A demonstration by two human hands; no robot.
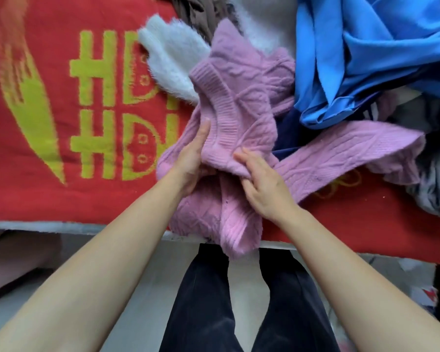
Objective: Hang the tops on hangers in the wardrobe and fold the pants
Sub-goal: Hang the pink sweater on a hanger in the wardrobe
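A pink cable-knit sweater (pixel 241 115) lies crumpled at the front of the bed, one end hanging over the bed's edge. My left hand (pixel 192 158) grips a fold of it from the left, thumb on top. My right hand (pixel 261 181) holds the knit from the right, fingers curled into the fabric. A long pink sleeve (pixel 346 158) stretches off to the right. No hanger is in view.
A red blanket (pixel 48 97) with yellow-green lettering covers the bed. Behind the sweater lie a white fluffy top (pixel 170 62), a bright blue garment (pixel 366 54), a brown one (pixel 196 11) and dark clothes (pixel 290 133). My dark-trousered legs (pixel 203 301) stand at the bed's edge.
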